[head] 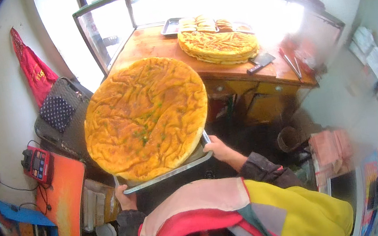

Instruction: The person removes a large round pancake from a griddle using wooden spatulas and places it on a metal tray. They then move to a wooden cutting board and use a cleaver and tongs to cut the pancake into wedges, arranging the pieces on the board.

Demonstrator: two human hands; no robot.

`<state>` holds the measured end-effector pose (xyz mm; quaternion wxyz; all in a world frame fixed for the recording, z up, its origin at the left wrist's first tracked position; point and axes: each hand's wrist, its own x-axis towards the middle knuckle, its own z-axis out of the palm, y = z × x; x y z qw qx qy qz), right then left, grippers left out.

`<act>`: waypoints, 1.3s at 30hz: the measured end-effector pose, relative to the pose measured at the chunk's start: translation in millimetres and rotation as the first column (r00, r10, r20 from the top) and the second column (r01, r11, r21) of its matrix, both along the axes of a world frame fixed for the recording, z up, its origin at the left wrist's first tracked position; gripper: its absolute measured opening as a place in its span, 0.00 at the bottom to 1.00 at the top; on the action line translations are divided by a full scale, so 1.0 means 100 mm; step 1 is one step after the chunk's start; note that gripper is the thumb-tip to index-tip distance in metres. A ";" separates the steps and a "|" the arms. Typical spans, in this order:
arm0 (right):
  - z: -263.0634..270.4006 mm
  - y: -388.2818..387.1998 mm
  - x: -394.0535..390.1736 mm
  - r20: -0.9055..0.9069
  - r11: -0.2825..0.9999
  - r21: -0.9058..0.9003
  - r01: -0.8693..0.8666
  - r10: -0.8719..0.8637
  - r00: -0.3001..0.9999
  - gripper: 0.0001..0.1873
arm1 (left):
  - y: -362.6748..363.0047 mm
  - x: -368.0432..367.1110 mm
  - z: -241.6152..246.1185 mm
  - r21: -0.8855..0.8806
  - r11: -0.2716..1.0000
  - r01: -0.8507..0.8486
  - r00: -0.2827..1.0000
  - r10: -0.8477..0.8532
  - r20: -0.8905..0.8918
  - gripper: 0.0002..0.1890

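Note:
A large round flatbread [146, 113], browned, wrinkled and dotted with green bits, rests on a metal tray [171, 174] and overhangs most of it. My left hand [126, 197] grips the tray's near left corner. On the tray's right side, my right hand [219, 148] holds the rim close to the corner. The tray is held up in front of my body, short of the wooden counter [153, 43]. A stack of similar round flatbreads [218, 45] sits on that counter, with a cleaver [261, 62] at its right front.
Glass panels [104, 32] enclose the counter's far side. Behind the stack are trays of smaller breads [199, 24]; tongs [292, 63] lie at the right. A chair [62, 117] stands left, beside an orange table [64, 186] bearing a red device [38, 164]. A basket [288, 138] is low on the right.

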<state>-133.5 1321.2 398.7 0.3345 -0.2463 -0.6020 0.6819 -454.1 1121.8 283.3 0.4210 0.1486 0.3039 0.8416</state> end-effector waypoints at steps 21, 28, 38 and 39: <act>0.30 0.34 0.28 0.696 0.813 0.144 -0.564 0.322 0.642 0.16 | -0.24 0.04 0.01 -0.219 0.975 0.026 0.999 -0.019 0.035 0.18; 1.38 2.07 -0.08 0.379 0.450 0.867 -0.212 -0.322 0.867 0.10 | -0.28 0.19 0.07 -0.494 0.862 -0.113 0.969 0.207 0.138 0.21; 0.84 3.38 -0.68 0.654 0.286 0.727 -0.624 -0.563 0.505 0.08 | -0.49 0.09 0.10 -0.602 0.688 -0.406 0.889 0.451 -0.084 0.11; 0.81 3.41 -0.69 0.645 0.270 0.734 -0.623 -0.565 0.515 0.08 | -0.48 0.09 0.09 -0.588 0.731 -0.346 0.915 0.402 -0.039 0.11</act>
